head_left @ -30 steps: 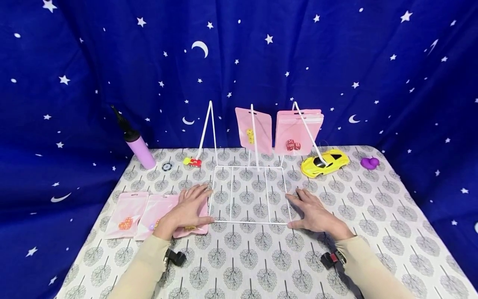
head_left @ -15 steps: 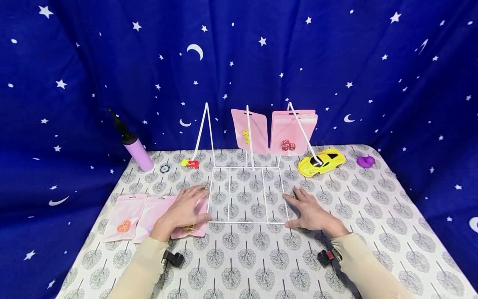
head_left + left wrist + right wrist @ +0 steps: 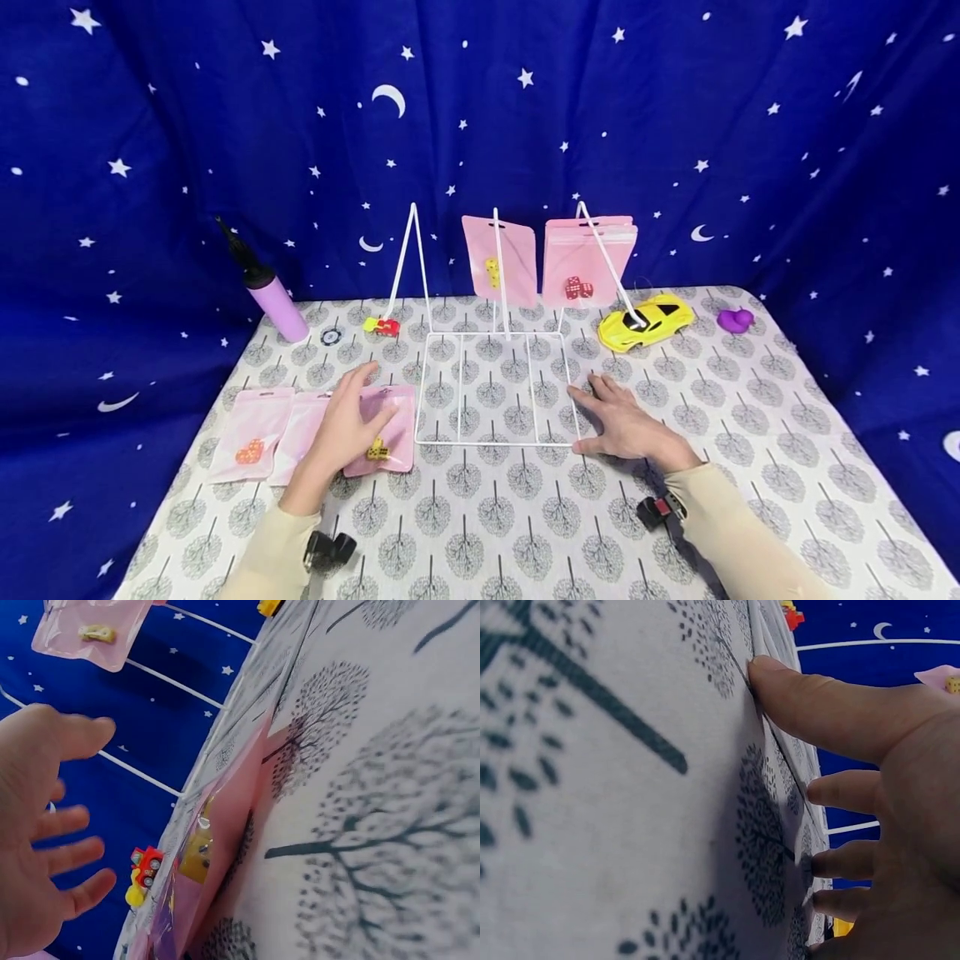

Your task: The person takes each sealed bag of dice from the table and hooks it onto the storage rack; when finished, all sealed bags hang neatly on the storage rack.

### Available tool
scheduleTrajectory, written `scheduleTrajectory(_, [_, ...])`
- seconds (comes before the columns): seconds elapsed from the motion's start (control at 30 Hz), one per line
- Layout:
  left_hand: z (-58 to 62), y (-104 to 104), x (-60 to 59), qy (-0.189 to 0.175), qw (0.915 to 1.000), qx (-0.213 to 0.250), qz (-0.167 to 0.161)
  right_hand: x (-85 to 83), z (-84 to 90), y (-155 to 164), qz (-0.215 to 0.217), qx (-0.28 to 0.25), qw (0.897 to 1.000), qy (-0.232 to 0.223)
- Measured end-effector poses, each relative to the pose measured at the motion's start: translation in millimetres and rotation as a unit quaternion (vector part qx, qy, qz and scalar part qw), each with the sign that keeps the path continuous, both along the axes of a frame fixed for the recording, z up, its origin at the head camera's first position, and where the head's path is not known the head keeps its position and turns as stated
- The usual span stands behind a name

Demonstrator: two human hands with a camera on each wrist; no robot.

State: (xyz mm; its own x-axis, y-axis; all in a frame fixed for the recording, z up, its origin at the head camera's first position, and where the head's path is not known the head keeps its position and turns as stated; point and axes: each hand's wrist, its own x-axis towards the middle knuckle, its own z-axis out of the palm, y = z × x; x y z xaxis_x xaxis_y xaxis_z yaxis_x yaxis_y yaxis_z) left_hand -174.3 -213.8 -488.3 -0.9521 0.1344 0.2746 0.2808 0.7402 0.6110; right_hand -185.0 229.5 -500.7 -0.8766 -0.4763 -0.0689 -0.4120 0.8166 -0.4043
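A white wire display rack (image 3: 480, 444) stands mid-table with three upright hooks. One pink pouch (image 3: 517, 258) with yellow dice hangs on the middle hook, and several pink pouches (image 3: 562, 262), red dice in front, hang on the right one. My right hand (image 3: 626, 427) rests at the base's right side, fingers spread, thumb tip at the front corner. My left hand (image 3: 343, 427) hovers, fingers apart and empty, over the pouches lying at left. Beneath it are a pouch (image 3: 401, 404) with yellow dice and a partly hidden pouch (image 3: 306, 408); a pouch (image 3: 258, 417) with orange dice lies leftmost.
Behind the rack's left side lies a small red and yellow toy car (image 3: 386, 327), with a round chip (image 3: 331, 336) and a purple hand pump (image 3: 277, 308) farther left. A yellow toy car (image 3: 648, 323) and a purple rubber duck (image 3: 735, 321) are at back right.
My left hand has come off the rack's left side and moved left over the pouches, uncovering the yellow-dice pouch. My right hand stays at the rack. The view has shifted slightly.
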Motion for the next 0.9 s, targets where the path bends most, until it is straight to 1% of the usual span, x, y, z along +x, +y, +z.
scheduleTrajectory(0.1, [0.9, -2, 10.2, -0.018, 0.999, 0.017, 0.038, -0.3, -0.2, 0, 0.001, -0.002, 1.0, 0.001])
scheduleTrajectory(0.17, [0.6, -4, 15.8, -0.04, 0.9973, 0.017, 0.06, -0.9, -0.4, 0, -0.001, -0.003, 1.0, 0.0])
scheduleTrajectory(0.27, [-1.3, -6, 21.7, -0.071, 0.994, 0.006, 0.083, -0.9, -0.6, 1, -0.007, -0.004, 1.0, -0.004])
scheduleTrajectory(0.37, [-4.1, -6, 25.8, -0.104, 0.9891, -0.015, 0.104, -0.3, -0.9, 1, -0.006, -0.004, 1.0, -0.004])
scheduleTrajectory(0.5, [-5.0, -5, 30.0, -0.149, 0.981, -0.044, 0.116, 1.6, -1.3, 1, -0.006, -0.006, 1.0, -0.006])
scheduleTrajectory(0.57, [-4.3, -5, 31.1, -0.163, 0.9777, -0.057, 0.119, 2.4, -1.0, 1, -0.008, -0.007, 1.0, -0.009])
scheduleTrajectory(0.73, [-4.1, -3, 31.5, -0.169, 0.9748, -0.083, 0.12, 2.3, -0.5, 1, -0.011, -0.003, 1.0, -0.01])
scheduleTrajectory(0.9, [-5.8, -3, 29.6, -0.178, 0.9735, -0.088, 0.114, 1.2, -0.8, 1, -0.011, -0.001, 1.0, -0.007])
